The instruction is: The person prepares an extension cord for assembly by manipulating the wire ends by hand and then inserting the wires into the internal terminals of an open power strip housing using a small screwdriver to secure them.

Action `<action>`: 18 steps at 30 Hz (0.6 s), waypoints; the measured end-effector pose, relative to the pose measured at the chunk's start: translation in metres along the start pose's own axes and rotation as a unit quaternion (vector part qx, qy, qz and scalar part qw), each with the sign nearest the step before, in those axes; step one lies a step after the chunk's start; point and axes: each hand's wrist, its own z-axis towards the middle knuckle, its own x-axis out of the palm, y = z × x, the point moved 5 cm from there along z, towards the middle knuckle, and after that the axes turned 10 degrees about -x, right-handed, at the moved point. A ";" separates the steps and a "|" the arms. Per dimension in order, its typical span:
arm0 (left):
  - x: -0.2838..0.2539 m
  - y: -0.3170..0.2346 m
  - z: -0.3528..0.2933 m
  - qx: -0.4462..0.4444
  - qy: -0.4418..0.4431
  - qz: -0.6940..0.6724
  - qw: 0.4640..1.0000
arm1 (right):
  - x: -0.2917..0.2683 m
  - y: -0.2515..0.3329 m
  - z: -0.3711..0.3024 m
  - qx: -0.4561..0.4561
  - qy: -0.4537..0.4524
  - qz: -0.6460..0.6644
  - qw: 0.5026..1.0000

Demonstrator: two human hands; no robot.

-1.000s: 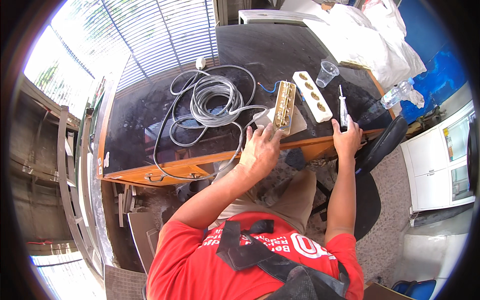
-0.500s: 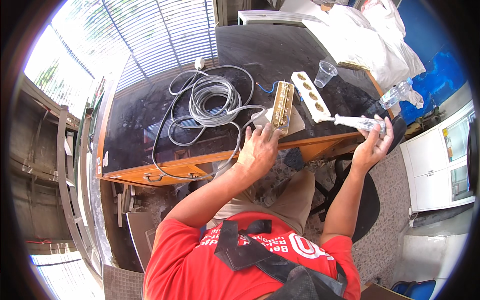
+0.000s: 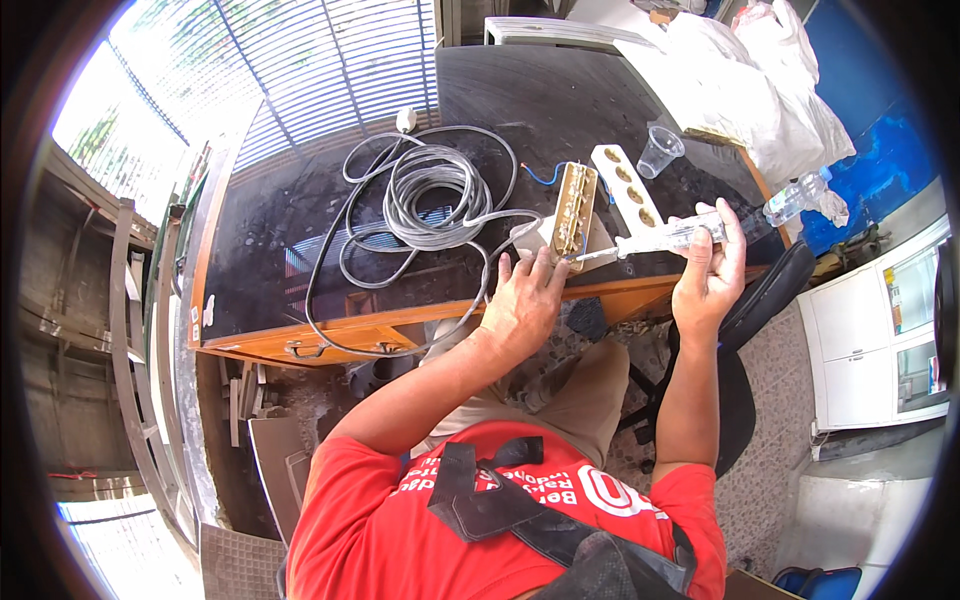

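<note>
My right hand (image 3: pixel 712 275) grips a screwdriver (image 3: pixel 668 236) by its clear handle. Its shaft points left, and the tip is at the near end of an opened socket-strip housing (image 3: pixel 574 208) with brass-coloured metal contacts inside. My left hand (image 3: pixel 522 308) rests at that same near end, fingers spread and fingertips against the housing and the cable beside it. A blue wire (image 3: pixel 541 180) sticks out at the housing's far left. To its right lies the white socket face (image 3: pixel 627 187) with several round sockets. Under the housing is a flat, light-coloured piece (image 3: pixel 600 243).
A coiled grey cable (image 3: pixel 436 197) with a white plug (image 3: pixel 406 120) lies left on the dark desk (image 3: pixel 262 250). A clear plastic cup (image 3: pixel 660 151), a plastic bottle (image 3: pixel 797 197) and white sacks (image 3: pixel 745 90) are at the right. A black chair (image 3: pixel 735 400) stands close by my right arm.
My right hand has moved left with the screwdriver, bringing its tip from beside the white socket face to the near end of the housing. My left hand stays at the housing.
</note>
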 end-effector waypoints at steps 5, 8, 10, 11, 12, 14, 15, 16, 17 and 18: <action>0.000 0.000 -0.001 -0.001 0.001 0.001 1.000 | 0.001 -0.002 0.000 -0.001 0.007 -0.007 1.000; 0.000 0.000 -0.001 -0.001 0.004 0.001 1.000 | 0.001 -0.003 0.001 -0.002 0.011 -0.009 1.000; 0.002 0.000 -0.001 0.000 0.003 0.003 1.000 | 0.003 -0.003 0.001 0.004 0.011 0.000 1.000; 0.001 0.000 -0.001 -0.001 0.003 0.002 1.000 | 0.003 -0.003 0.001 0.004 0.011 -0.002 1.000; 0.001 0.000 -0.001 -0.001 0.004 0.001 1.000 | 0.003 -0.003 0.000 0.003 0.011 -0.004 1.000; 0.000 0.000 -0.001 -0.003 0.004 -0.003 1.000 | 0.003 -0.003 0.001 0.003 0.011 -0.007 1.000; 0.000 0.000 -0.001 -0.004 0.003 -0.006 1.000 | 0.003 -0.003 0.001 0.003 0.011 -0.008 1.000; 0.000 0.000 -0.001 -0.005 0.002 -0.009 1.000 | 0.004 -0.002 0.001 0.003 0.012 -0.009 1.000; -0.001 0.000 -0.001 -0.005 0.002 -0.009 1.000 | 0.004 -0.002 0.002 0.005 0.014 -0.003 1.000; -0.001 -0.001 -0.001 -0.006 0.002 -0.009 1.000 | 0.004 -0.001 0.002 0.007 0.017 0.004 1.000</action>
